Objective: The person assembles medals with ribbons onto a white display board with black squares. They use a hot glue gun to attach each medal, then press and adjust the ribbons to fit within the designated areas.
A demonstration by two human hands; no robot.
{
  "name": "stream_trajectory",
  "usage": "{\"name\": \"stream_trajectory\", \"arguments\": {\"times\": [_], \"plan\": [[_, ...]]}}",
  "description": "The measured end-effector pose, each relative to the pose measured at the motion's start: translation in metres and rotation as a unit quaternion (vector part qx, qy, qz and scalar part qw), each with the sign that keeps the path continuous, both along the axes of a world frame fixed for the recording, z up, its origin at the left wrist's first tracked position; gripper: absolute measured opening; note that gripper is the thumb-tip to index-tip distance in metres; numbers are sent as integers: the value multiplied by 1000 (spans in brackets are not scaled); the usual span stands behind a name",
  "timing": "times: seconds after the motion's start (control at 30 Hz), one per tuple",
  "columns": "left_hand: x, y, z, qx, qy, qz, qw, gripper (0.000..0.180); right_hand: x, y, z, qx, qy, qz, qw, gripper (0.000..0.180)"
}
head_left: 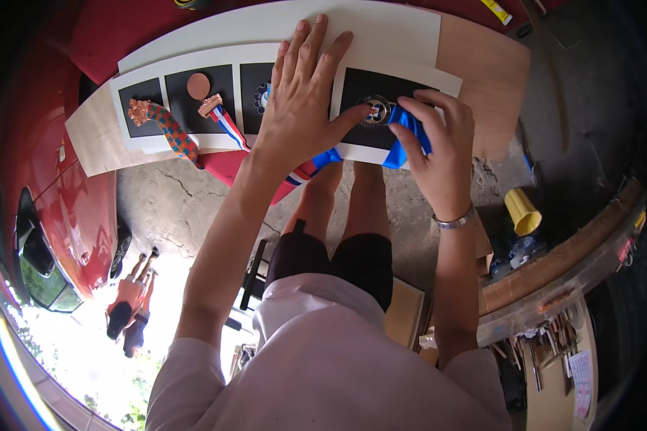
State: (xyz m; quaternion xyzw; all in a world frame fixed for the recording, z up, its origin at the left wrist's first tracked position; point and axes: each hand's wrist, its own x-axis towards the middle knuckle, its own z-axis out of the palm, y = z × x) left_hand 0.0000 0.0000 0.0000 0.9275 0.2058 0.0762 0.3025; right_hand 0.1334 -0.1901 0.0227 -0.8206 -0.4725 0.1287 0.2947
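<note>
A long white frame (291, 53) with black panels lies on the work surface, with medals on the panels. My left hand (302, 108) lies flat across it, fingers spread, its thumb at the edge of a round silver medal (374, 111) on the rightmost panel. Thumb and fingers of my right hand (442, 144) pinch the blue ribbon (397, 156) beside that medal. Partly hidden by my left hand is a gear-shaped medal (261, 98). Further left are a round copper medal (198, 86) with a striped ribbon (230, 128) and a copper-coloured medal (139, 111) with a patterned ribbon (176, 136).
Beneath the frame are a white board (395, 36) and a plywood sheet (482, 86). A red car (72, 215) stands at the left, with two people (126, 309) beyond it. On the right are a yellow container (522, 212) and a curved ledge (553, 266) near several tools.
</note>
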Motion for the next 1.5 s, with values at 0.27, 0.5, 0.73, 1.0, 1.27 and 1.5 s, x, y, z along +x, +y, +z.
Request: {"name": "stream_trajectory", "arguments": {"times": [0.27,0.5,0.73,1.0,1.27,1.5], "plan": [[-3,11,-8,34,21,-41,998,96,-14,-5,-19,-36,-53,0,998,39],[0,17,4,-10,91,-44,995,105,-13,-3,-16,-50,-65,13,997,37],[15,-4,15,21,92,6,996,97,-13,0,-15,-67,-63,2,996,37],[9,-7,-8,38,68,19,997,115,-18,10,-4,-112,-80,-1,990,38],[9,-14,-6,25,103,33,994,117,-27,22,-6,-137,-60,-22,989,41],[13,-18,-3,16,137,42,990,121,-23,27,-4,-141,-46,-3,989,38]]}}
